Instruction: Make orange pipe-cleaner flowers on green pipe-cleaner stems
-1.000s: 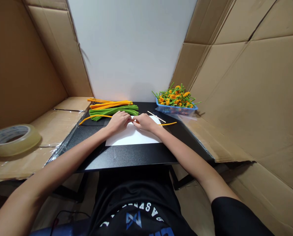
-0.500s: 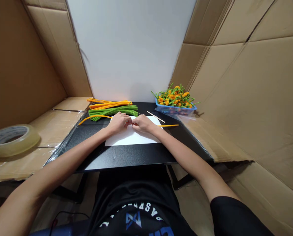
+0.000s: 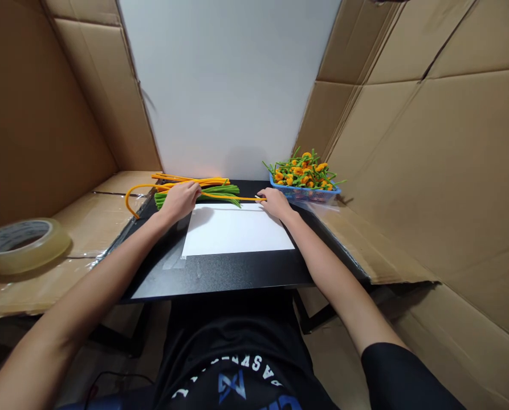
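An orange fuzzy stem (image 3: 231, 197) stretches between my hands above the far edge of a white sheet (image 3: 237, 230). My left hand (image 3: 183, 199) pinches it, and its free end curves out to the left. My right hand (image 3: 275, 203) is closed at the stem's right end, by the sheet's far right corner; a pale stick tip shows at its fingers. Under and behind my left hand lie a bundle of green stems (image 3: 224, 191) and a bundle of orange stems (image 3: 214, 181).
A blue basket (image 3: 305, 193) of orange and green fuzzy flowers stands at the back right. A roll of clear tape (image 3: 53, 245) lies on cardboard at the left. Cardboard walls flank the black table (image 3: 220, 273), with a white panel behind.
My hands have moved apart and away from the sheet's middle, drawing the orange stem straight between them. My right hand has reached the place where the pale stick lay.
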